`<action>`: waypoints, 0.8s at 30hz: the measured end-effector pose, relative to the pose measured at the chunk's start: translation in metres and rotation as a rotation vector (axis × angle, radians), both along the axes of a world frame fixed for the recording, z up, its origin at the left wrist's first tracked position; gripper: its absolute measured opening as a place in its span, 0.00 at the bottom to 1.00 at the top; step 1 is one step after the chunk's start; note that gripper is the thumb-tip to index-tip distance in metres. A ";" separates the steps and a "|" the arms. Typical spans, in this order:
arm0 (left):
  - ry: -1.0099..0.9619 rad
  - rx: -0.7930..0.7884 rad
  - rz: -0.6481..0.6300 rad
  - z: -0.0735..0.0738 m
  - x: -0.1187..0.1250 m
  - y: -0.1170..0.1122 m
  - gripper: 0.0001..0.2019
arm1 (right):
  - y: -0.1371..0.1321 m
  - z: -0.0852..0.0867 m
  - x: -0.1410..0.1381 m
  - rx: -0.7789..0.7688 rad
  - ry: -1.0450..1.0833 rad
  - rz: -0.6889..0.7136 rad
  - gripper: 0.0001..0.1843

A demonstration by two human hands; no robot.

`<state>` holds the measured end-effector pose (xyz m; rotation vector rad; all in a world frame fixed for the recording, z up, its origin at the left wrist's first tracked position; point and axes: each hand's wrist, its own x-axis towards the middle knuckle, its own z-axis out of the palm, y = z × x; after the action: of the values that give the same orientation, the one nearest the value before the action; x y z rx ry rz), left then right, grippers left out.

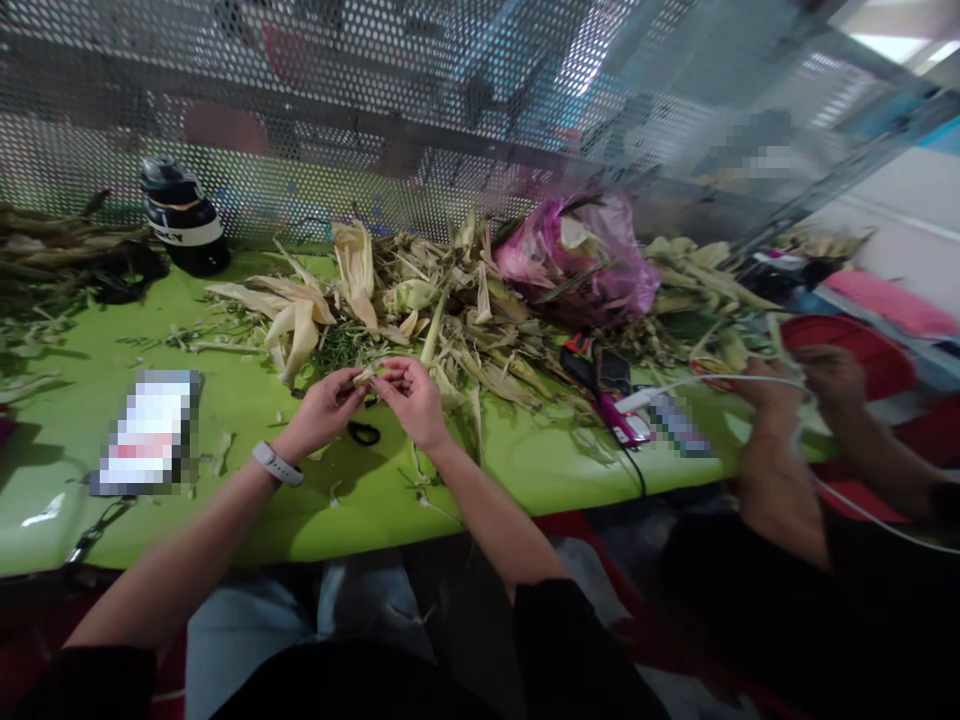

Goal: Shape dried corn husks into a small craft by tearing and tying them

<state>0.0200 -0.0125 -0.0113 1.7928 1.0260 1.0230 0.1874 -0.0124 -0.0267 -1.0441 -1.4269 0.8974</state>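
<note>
Green tabletop (300, 520) noted. Left hand (324, 410) and right hand (416, 405) jointly pinch a small pale strip (365, 377) between them, long axis apparently crosswise, neither nearer; husk heap (409, 295) lies just beyond both.

Left hand (328, 407), right hand (414, 405) close together, both pinching small pale plant piece (366, 377) | green worktop (322, 530) | husk heap (484, 325) toward far edge, pink bag (581, 265) at its right | dark bottle (196, 250) by far edge | phone (150, 425) toward near edge, left of left hand | co-worker's hands (772, 384) at right end, beside red basin (885, 355)
</note>
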 end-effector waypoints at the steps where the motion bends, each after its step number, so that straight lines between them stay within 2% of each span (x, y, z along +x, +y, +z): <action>1: 0.027 0.018 -0.004 0.001 0.000 -0.001 0.14 | 0.000 -0.001 -0.001 -0.010 0.015 -0.012 0.18; 5: 0.062 -0.007 -0.030 0.003 -0.001 -0.001 0.14 | -0.004 0.002 -0.002 0.059 -0.050 -0.031 0.19; 9: -0.054 -0.079 -0.048 -0.001 -0.004 0.004 0.16 | -0.006 0.009 -0.001 0.050 -0.070 0.013 0.18; 13: -0.112 -0.130 -0.052 -0.002 -0.005 0.006 0.20 | -0.003 0.012 0.003 0.041 -0.130 -0.056 0.14; 16: -0.100 -0.119 -0.036 -0.001 -0.005 0.006 0.20 | -0.001 0.010 0.003 0.025 -0.113 -0.066 0.15; 24: -0.026 0.002 -0.026 -0.006 -0.004 0.007 0.18 | 0.001 0.007 0.003 -0.042 -0.039 0.035 0.18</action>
<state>0.0155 -0.0058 -0.0173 1.7858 0.9838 1.0292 0.1905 -0.0114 -0.0197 -1.0758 -1.4683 0.9403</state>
